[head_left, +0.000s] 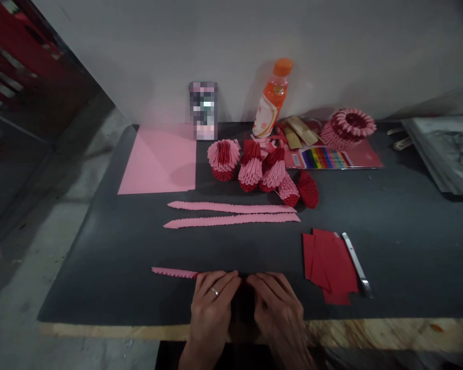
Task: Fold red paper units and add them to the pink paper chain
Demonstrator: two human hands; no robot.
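My left hand [215,300], with a ring on one finger, is closed over the right part of a folded pink paper strip [173,272]. The strip turns red where it goes under the fingers. My right hand [275,303] is curled with its fingertips close to those of the left, near the front edge. Between the hands lies shadow, and what the right fingers pinch is hidden. Two longer pink folded paper strips [231,221] lie side by side beyond the hands. To the right are a stack of red paper pieces [330,264] and a slim metal cutter [357,264].
Along the back stand a phone [204,110], an orange drink bottle [272,100] and several red and pink folded-paper pieces [250,167]. Pink sheets [162,162] lie back left. A folded-paper bowl [349,128] rests on a coloured packet [332,158]; plastic-wrapped sheets [447,149] lie far right.
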